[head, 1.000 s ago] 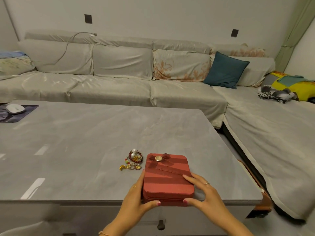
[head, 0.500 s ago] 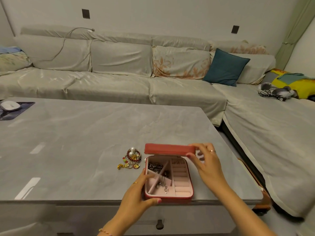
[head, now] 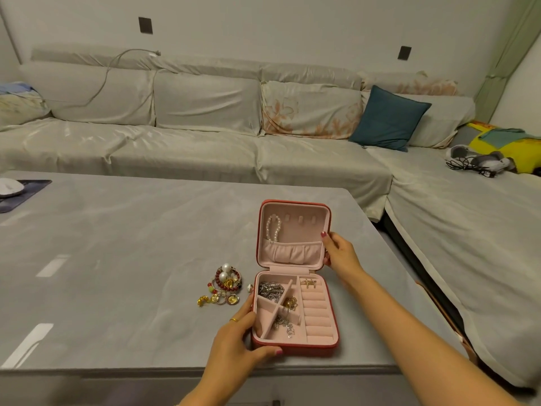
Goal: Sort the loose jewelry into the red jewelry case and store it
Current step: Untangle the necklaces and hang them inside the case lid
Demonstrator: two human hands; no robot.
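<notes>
The red jewelry case [head: 333,312] lies wide open near the front edge of the grey table [head: 117,259]. Its pink tray holds silver chains, a gold piece and rings. A pearl bracelet [head: 273,228] hangs inside the raised lid [head: 292,212]. My left hand [head: 237,344] grips the tray's near left corner, thumb along the front wall. My right hand [head: 339,250] holds the lid's right edge, thumb on the inner rim. Just left of the case, a pile of loose jewelry [head: 224,285] sits on the table, with red beads, pearls and gold pieces.
A computer mouse [head: 8,187] rests on a dark pad at the table's far left. A grey sectional sofa [head: 205,148] wraps around behind and to the right, with a teal cushion [head: 389,121] and cables and cloths at the far right.
The case went from shut to fully open. My right hand lifted the lid up and back until it lay open, while my left hand stayed on the tray's left side.
</notes>
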